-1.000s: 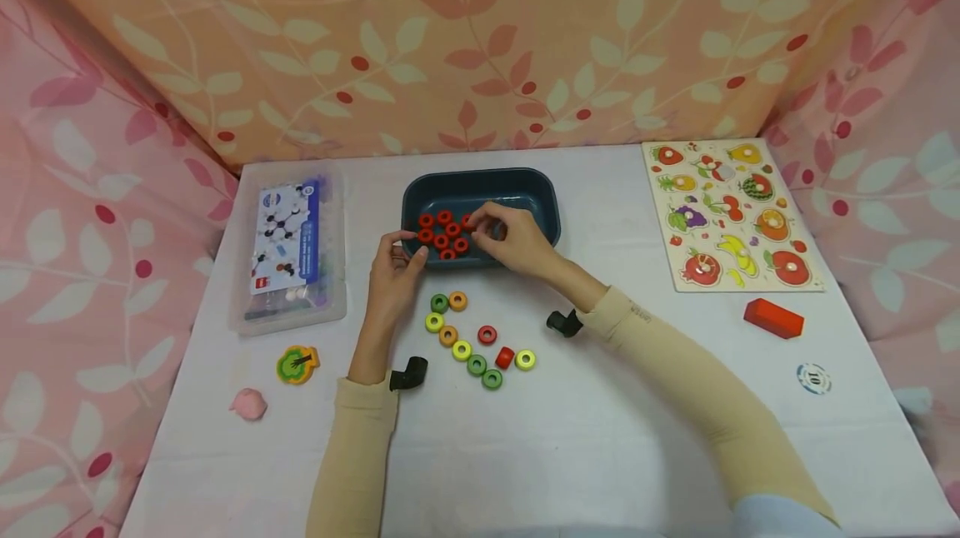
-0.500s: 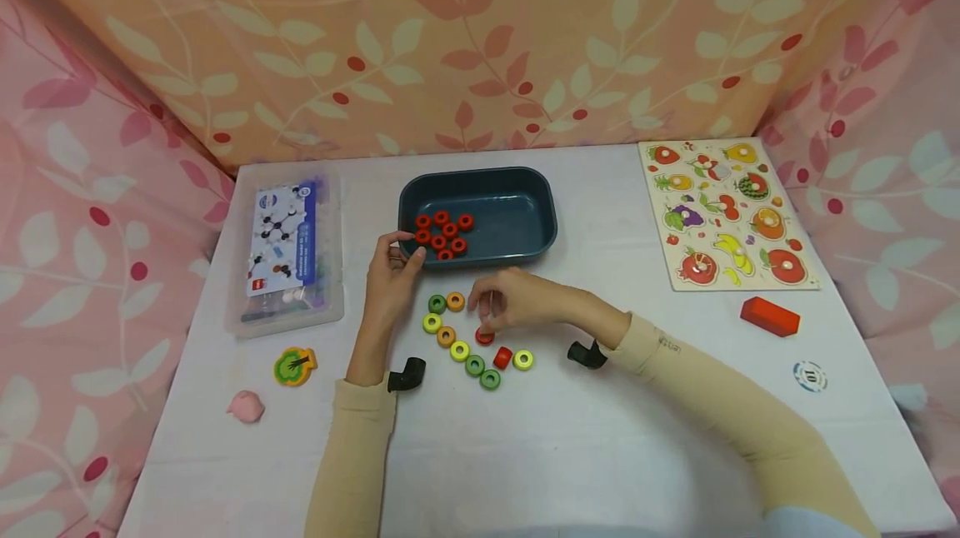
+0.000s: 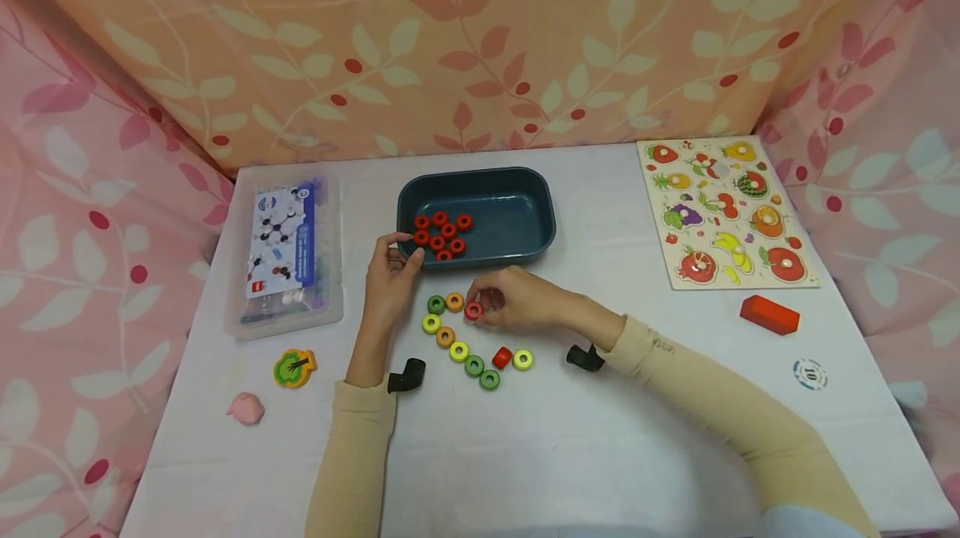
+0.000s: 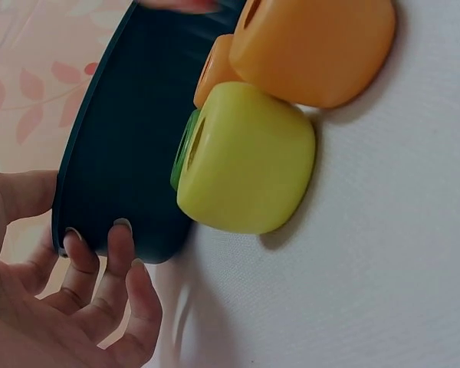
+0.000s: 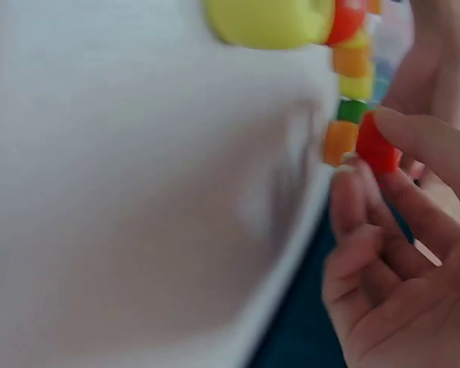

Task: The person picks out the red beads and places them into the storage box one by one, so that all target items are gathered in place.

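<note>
In the head view my left hand (image 3: 389, 280) grips the near-left corner of a dark blue tray (image 3: 517, 257). The left wrist view shows several curled fingertips against its outer wall, with another digit reaching over the rim (image 4: 100, 92). Several red beads (image 3: 447, 230) lie in the tray's left part. My right hand (image 3: 521, 298) pinches a red bead (image 3: 473, 311) between thumb and fingers, beside an orange bead (image 3: 454, 301). Green, yellow and orange beads form a curved line on the cloth, with a yellow bead (image 3: 522, 360) at its right end. Another red bead (image 3: 502, 357) lies on its side near that end.
A clear plastic box (image 3: 285, 246) stands at the left, with a tree-shaped piece (image 3: 295, 368) and a pink lump (image 3: 246, 409) in front. To the right lie a fruit puzzle board (image 3: 727, 213), a red block (image 3: 770, 315) and a round chip (image 3: 811, 374).
My right hand left the tray, took the red bead from the cloth inside the curve, and moved it up-left beside the top orange bead. The left hand stayed at the tray.
</note>
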Action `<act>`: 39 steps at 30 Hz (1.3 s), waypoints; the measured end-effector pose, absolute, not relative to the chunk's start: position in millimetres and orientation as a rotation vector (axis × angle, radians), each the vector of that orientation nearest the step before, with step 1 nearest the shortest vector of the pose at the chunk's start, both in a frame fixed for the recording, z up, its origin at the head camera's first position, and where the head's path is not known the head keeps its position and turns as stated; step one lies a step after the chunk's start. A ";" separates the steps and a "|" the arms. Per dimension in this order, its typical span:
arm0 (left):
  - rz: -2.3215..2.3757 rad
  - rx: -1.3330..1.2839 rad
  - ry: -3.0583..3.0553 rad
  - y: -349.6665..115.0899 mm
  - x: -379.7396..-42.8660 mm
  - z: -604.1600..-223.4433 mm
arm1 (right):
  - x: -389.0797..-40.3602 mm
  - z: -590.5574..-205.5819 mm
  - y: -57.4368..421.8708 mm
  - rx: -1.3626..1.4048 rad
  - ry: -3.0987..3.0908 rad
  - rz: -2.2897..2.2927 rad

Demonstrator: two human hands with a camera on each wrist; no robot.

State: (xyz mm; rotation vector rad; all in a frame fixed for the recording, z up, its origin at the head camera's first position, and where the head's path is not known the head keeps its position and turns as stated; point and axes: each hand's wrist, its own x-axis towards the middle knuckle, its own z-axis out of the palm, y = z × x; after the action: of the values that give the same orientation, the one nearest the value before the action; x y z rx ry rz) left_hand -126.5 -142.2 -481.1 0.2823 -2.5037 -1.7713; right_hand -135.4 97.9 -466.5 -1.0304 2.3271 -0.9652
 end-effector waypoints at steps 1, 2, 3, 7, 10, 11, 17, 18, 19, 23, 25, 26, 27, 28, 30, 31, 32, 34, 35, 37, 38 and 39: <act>-1.769 0.281 -2.505 -142.3 -126.5 -481.1 | -137.2 -463.6 97.9 -1.024 2.326 -1.011; -1.770 0.281 -2.504 -142.4 -126.5 -481.1 | -139.2 -460.0 98.0 -1.015 2.320 -1.070; -1.768 0.281 -2.505 -142.5 -126.4 -481.2 | -141.5 -456.9 98.2 -1.005 2.322 -1.126; -1.768 0.281 -2.502 -142.6 -126.3 -481.1 | -152.4 -444.0 99.4 -0.971 2.390 -1.284; -1.770 0.287 -2.499 -142.7 -126.4 -481.2 | -164.2 -438.1 99.4 -0.914 2.467 -1.316; -1.771 0.287 -2.497 -142.7 -126.5 -481.3 | -168.8 -437.4 99.0 -0.887 2.492 -1.306; -1.786 0.256 -2.472 -143.3 -127.6 -483.0 | -194.2 -444.7 91.6 -0.716 2.577 -1.215; -1.785 0.247 -2.471 -143.5 -127.8 -483.4 | -197.3 -446.9 90.0 -0.690 2.593 -1.194; -1.789 0.238 -2.468 -143.6 -127.9 -483.7 | -200.2 -449.1 88.2 -0.665 2.613 -1.169; -1.784 0.224 -2.468 -143.8 -128.2 -484.1 | -209.0 -455.3 80.5 -0.547 2.673 -1.076; -1.788 0.223 -2.466 -143.6 -128.2 -483.9 | -211.7 -456.7 77.1 -0.502 2.677 -1.045; -1.789 0.223 -2.464 -143.6 -128.2 -484.1 | -212.7 -457.4 75.7 -0.486 2.671 -1.040; -1.790 0.224 -2.463 -143.6 -128.1 -484.2 | -213.4 -457.8 74.6 -0.476 2.663 -1.040; -1.790 0.225 -2.465 -143.5 -128.1 -484.4 | -213.9 -458.1 73.7 -0.475 2.653 -1.050; -1.791 0.227 -2.466 -143.4 -128.3 -484.9 | -214.1 -458.9 73.0 -0.485 2.634 -1.088; -1.793 0.228 -2.466 -143.4 -128.4 -485.3 | -213.9 -459.0 73.1 -0.495 2.623 -1.117; -1.792 0.229 -2.466 -143.3 -128.4 -485.4 | -213.5 -459.2 73.6 -0.510 2.616 -1.146; -1.791 0.232 -2.468 -143.2 -128.4 -485.6 | -212.0 -459.4 75.8 -0.572 2.600 -1.214; -1.791 0.236 -2.466 -143.2 -128.4 -485.8 | -210.6 -459.2 77.4 -0.610 2.593 -1.240; -1.788 0.238 -2.465 -143.2 -128.1 -485.6 | -206.3 -457.4 80.9 -0.714 2.583 -1.285; -1.785 0.237 -2.466 -143.2 -128.2 -485.5 | -203.4 -456.3 82.8 -0.775 2.577 -1.298; -1.784 0.237 -2.465 -143.3 -128.3 -485.4 | -199.8 -455.0 84.7 -0.840 2.576 -1.298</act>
State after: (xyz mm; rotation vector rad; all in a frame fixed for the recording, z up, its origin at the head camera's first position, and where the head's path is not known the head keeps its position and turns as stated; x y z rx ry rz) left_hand -128.3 -143.3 -485.4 0.2373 -2.4648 -1.7843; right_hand -199.8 84.7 -455.0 -0.8396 2.5763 -1.2981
